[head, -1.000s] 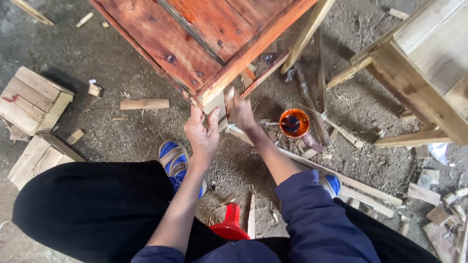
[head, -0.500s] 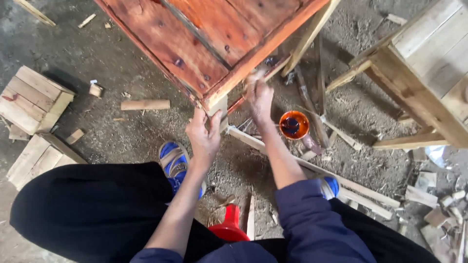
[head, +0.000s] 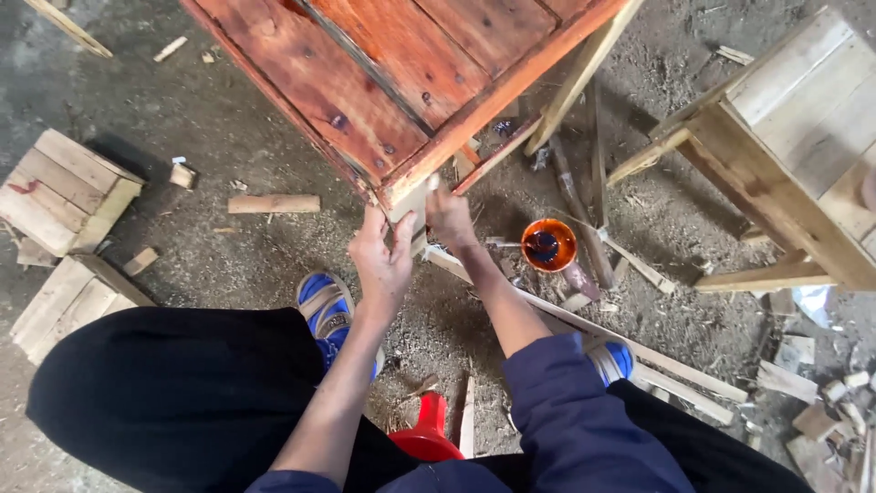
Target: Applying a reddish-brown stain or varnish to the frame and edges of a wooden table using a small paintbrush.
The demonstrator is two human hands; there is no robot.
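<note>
Table (head: 401, 82): red-stained wood, filled the top centre, its corner pointing to 6 o'clock.
Left hand (head: 381, 260): fingers curled round the pale leg (head: 408, 203) under that corner.
Right hand (head: 449, 217): pressed against the leg from 3 o'clock; how tightly it was closed, I couldn't tell.
Cup (head: 548, 245): orange, dark stain inside, on the ground at 3 o'clock of the hands.
Blocks (head: 64, 190): pale, stacked at 9 o'clock.
Bench (head: 803, 137): unpainted, at 2 o'clock.
Slats (head: 584, 329): crossed the ground beneath the right arm.
</note>
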